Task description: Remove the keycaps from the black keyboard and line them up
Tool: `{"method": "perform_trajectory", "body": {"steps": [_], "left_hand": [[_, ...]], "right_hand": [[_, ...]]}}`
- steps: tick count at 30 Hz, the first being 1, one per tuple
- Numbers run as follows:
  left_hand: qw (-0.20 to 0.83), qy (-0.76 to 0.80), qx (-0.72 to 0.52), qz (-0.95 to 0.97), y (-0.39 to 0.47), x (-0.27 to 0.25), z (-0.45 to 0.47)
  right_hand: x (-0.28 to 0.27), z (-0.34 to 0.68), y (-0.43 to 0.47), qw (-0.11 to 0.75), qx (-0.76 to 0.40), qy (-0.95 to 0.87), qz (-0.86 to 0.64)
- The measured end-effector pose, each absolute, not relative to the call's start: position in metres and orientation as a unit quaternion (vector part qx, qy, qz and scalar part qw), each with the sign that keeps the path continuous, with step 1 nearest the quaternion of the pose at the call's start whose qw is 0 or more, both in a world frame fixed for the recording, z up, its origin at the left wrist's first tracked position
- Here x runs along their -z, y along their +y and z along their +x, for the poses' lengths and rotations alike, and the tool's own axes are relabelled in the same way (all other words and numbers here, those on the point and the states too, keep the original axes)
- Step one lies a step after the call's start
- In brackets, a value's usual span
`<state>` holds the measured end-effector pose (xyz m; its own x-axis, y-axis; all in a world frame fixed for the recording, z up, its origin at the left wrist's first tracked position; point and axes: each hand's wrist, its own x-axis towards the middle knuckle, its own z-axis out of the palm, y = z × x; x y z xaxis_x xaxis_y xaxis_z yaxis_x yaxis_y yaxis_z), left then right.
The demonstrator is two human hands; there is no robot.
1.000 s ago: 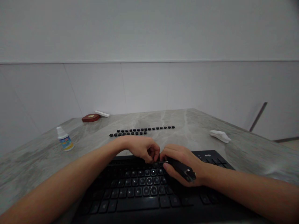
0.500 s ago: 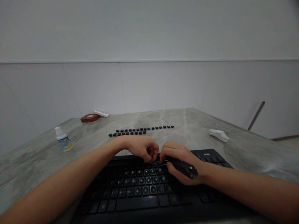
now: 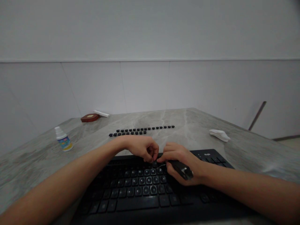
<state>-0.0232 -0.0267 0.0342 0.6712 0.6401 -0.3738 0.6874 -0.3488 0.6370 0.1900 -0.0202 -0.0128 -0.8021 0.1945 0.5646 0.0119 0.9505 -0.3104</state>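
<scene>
A black keyboard (image 3: 137, 203) lies in front of me, its upper rows partly hidden by my hands. My right hand (image 3: 179, 157) is closed round the black handle of a wire keycap puller (image 3: 180, 168). The puller's thin metal wires point left, low over the keys. A small black keycap (image 3: 154, 163) shows at the fingertips of my left hand (image 3: 144, 149), which is closed in a pinch above the upper key rows. My right index finger reaches to the same keycap. Whether it is loose from the keyboard cannot be made out.
Two rows of loose black keycaps (image 3: 145, 129) lie behind the keyboard on the grey marbled table (image 3: 194, 125). A white bottle with a blue label (image 3: 63, 140) stands at the left. A reddish-brown case (image 3: 90, 117) and a white strip (image 3: 101, 113) lie at the back; a crumpled white cloth (image 3: 219, 135) at the right.
The puller has tilted, its wires dropping lower toward the keys. My right index finger has stretched left to the keycap at my left fingertips. The left hand has barely moved.
</scene>
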Motion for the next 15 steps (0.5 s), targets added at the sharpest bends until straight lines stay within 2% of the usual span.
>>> {"method": "perform_trajectory", "body": {"steps": [9,15], "left_hand": [[0.406,0.400,0.032,0.821,-0.0261,-0.0339,-0.0234],[0.412,0.401,0.025,0.818,-0.0270,-0.0348,-0.0227]], "right_hand": [[0.0093,0.1863,-0.0212,0.288,-0.212,-0.919,-0.164],[0.0052,0.1871,-0.0232,0.275,-0.250,-0.915,-0.159]]}}
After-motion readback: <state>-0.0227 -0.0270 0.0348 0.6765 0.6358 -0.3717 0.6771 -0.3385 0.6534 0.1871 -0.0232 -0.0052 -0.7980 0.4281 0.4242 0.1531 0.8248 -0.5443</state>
